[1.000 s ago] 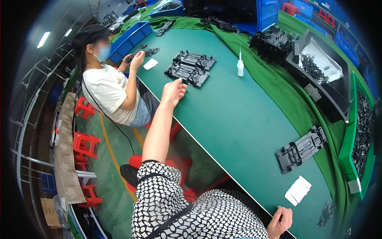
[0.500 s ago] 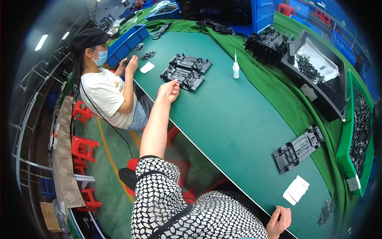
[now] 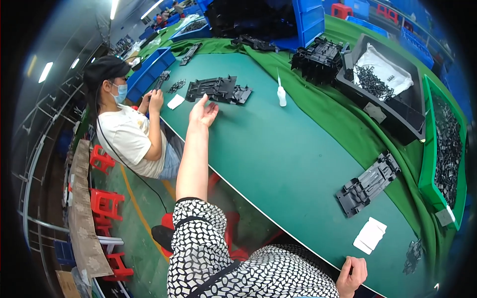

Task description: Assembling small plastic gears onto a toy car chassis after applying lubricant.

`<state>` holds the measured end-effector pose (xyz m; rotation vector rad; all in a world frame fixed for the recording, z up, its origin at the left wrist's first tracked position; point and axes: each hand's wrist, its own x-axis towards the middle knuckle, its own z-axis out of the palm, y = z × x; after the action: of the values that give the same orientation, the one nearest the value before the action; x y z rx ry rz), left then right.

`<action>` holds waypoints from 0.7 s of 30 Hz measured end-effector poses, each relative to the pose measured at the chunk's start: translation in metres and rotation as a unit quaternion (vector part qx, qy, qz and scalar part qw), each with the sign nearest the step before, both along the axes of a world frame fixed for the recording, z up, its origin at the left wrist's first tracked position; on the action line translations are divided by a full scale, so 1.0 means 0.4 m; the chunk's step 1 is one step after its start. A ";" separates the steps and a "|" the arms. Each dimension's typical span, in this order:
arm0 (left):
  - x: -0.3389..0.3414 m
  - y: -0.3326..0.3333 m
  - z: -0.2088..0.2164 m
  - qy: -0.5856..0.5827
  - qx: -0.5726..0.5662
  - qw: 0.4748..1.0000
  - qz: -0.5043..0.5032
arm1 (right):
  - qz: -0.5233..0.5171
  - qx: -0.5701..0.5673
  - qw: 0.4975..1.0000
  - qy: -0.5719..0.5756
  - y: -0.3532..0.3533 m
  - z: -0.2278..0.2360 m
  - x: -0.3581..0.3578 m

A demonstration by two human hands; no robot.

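Observation:
My left hand reaches out over the far left part of the table, palm up, with its fingers apart. Just beyond its fingertips lie black plastic toy car chassis, seemingly overlapping; whether a fingertip touches them I cannot tell. At the table's near edge on the right rests my right hand, its fingers curled in with nothing visible in them. White cards or papers lie just beyond it. Farther back is another black chassis, at a slant. Small black plastic parts sit to the right of the papers.
A white dropper bottle stands on the green table. Along the back are a black bin, a green crate of black parts and stacked chassis. At left sits a co-worker holding a black part, beside a blue bin.
My left hand has opened from a pinch and turned palm up. The two chassis near it, side by side before, now look overlapped. My right hand has barely moved. The view has shifted slightly.

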<state>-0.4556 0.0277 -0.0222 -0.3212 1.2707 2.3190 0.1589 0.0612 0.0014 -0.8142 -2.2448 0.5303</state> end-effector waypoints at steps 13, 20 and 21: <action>-0.202 0.101 -0.163 0.010 0.076 0.995 -0.066 | -0.049 -0.035 0.998 -0.003 -0.021 -0.046 0.011; -0.356 -0.145 -0.109 0.148 0.092 0.950 -0.260 | -0.045 -0.023 0.998 0.039 0.034 -0.046 0.006; -0.270 -0.143 -0.063 0.156 0.101 0.935 -0.303 | -0.054 -0.022 0.998 0.037 0.035 -0.046 0.005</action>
<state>-0.5638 -0.0297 -0.0473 0.4682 1.0546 1.9667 0.1610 0.0753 -0.0172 -0.9176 -2.1144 0.5524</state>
